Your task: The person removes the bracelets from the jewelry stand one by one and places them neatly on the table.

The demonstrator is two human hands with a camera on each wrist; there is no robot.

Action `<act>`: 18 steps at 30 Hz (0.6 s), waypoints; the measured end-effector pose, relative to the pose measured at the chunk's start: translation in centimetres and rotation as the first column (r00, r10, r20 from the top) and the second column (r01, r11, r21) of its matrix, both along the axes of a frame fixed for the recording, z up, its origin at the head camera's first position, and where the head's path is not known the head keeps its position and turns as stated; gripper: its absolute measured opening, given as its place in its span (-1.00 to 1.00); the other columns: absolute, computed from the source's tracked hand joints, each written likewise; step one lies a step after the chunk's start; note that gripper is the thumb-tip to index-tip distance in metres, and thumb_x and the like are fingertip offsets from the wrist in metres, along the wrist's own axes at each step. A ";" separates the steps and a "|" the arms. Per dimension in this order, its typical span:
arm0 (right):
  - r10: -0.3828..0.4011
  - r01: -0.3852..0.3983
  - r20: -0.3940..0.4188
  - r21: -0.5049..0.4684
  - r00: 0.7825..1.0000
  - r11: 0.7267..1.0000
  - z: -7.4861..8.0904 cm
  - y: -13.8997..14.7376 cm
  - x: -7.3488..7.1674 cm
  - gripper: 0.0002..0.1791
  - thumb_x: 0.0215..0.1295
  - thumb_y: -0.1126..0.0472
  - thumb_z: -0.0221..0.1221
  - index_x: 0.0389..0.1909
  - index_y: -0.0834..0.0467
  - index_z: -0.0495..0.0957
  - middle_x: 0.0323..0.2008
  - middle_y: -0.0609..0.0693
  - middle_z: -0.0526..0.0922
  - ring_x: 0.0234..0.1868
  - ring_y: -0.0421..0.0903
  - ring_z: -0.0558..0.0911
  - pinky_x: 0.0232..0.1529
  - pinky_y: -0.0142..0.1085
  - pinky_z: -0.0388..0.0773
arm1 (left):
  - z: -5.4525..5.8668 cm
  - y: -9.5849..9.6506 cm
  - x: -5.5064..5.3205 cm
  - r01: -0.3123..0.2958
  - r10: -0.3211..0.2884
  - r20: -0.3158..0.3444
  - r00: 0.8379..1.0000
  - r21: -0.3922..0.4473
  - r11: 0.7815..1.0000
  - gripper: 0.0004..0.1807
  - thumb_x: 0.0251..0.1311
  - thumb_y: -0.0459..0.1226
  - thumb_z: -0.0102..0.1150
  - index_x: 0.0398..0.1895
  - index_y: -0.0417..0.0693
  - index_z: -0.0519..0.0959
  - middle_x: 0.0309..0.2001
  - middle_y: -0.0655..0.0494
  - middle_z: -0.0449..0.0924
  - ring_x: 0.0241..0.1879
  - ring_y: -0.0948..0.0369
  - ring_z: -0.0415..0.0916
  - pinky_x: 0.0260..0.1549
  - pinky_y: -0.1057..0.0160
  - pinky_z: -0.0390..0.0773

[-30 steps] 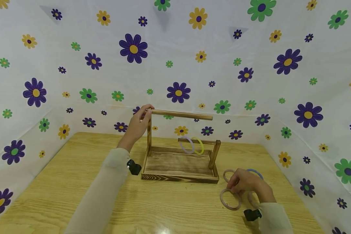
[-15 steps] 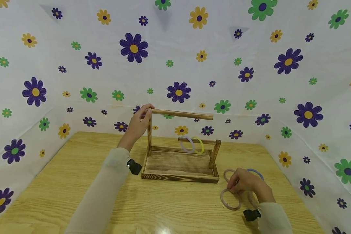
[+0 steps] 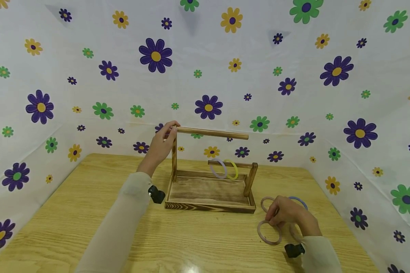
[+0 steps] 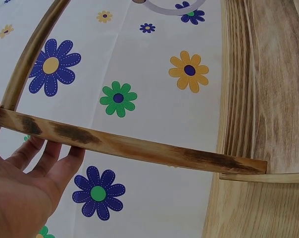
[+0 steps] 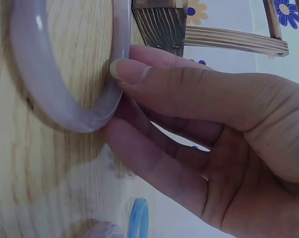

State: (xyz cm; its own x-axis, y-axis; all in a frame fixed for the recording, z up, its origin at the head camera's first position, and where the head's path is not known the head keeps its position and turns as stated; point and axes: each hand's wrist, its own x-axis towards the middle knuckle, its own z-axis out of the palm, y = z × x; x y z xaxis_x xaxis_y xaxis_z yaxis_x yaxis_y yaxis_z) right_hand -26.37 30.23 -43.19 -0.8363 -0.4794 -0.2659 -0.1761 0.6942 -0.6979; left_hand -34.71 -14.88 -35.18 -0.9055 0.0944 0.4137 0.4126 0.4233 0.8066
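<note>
In the head view a brown wooden rack (image 3: pixel 208 207) has a tray base and two rods on posts. My left hand (image 3: pixel 160 146) holds the top of its tall post (image 4: pixel 139 148), thumb and fingers on either side in the left wrist view. A pale purple bangle (image 5: pixel 70 114) is pinched by my right hand (image 3: pixel 288 212) between thumb and fingers, low over the table at the right. On the rack's lower rod (image 3: pixel 246 166) hang a lavender bangle (image 3: pixel 213 171) and a yellow bangle (image 3: pixel 237 173). The upper rod (image 3: pixel 212 133) carries nothing.
Around my right hand lie a blue bangle (image 3: pixel 298 200), a pale bangle (image 3: pixel 262 204) behind the fingers, and another pale bangle (image 3: pixel 292 232) partly hidden by the wrist. The wood-grain table (image 3: pixel 198 242) is enclosed by a flower-printed cloth (image 3: pixel 184 87).
</note>
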 end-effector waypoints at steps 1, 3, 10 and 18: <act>0.000 0.000 0.000 0.000 1.000 1.000 0.0 0.0 0.0 -0.91 0.10 0.52 0.42 -0.35 0.36 0.78 -0.37 0.20 0.80 -0.38 -0.07 0.75 -0.36 -0.18 0.74 | 0.0 0.0 0.0 0.000 0.000 0.001 1.000 0.000 1.000 -0.59 0.64 0.09 -0.28 0.36 0.28 0.38 -0.06 -0.03 0.45 -0.04 0.00 0.46 -0.15 0.05 0.41; 0.010 -0.010 -0.013 0.007 1.000 1.000 0.0 0.0 -0.1 -0.90 0.08 0.52 0.42 -0.35 0.35 0.78 -0.37 0.18 0.80 -0.38 -0.09 0.73 -0.36 -0.23 0.72 | 0.0 0.0 0.0 0.000 0.000 0.001 1.000 0.000 1.000 -0.60 0.64 0.08 -0.28 0.35 0.28 0.39 -0.07 -0.02 0.45 -0.04 0.00 0.46 -0.15 0.05 0.42; 0.046 -0.038 -0.104 0.077 0.994 0.996 0.8 -0.4 0.0 -0.85 0.11 0.49 0.37 -0.31 0.25 0.80 -0.36 0.06 0.79 -0.36 -0.14 0.67 -0.38 -0.30 0.66 | 0.0 0.1 0.0 0.003 -0.003 0.003 1.000 0.009 1.000 -0.59 0.64 0.07 -0.28 0.36 0.25 0.39 -0.06 -0.03 0.45 -0.01 -0.02 0.47 -0.11 0.03 0.41; 0.127 -0.109 -0.272 0.081 0.954 0.991 2.6 -1.9 0.2 -0.85 0.28 0.39 0.31 -0.17 0.33 0.76 -0.33 0.06 0.77 -0.35 -0.23 0.66 -0.38 -0.39 0.61 | 0.0 0.1 0.0 0.002 -0.003 0.017 1.000 0.026 1.000 -0.58 0.63 0.12 -0.29 0.36 0.31 0.39 0.01 -0.08 0.47 0.03 -0.02 0.47 -0.06 -0.02 0.39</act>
State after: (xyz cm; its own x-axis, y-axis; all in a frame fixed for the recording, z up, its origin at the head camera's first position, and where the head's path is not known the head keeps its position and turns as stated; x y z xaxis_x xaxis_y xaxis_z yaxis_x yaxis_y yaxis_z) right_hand -26.18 28.35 -40.56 -0.8197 -0.5690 -0.0663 -0.4390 0.6983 -0.5653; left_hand -34.73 -14.79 -35.18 -0.9124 0.0860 0.4002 0.3994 0.4012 0.8243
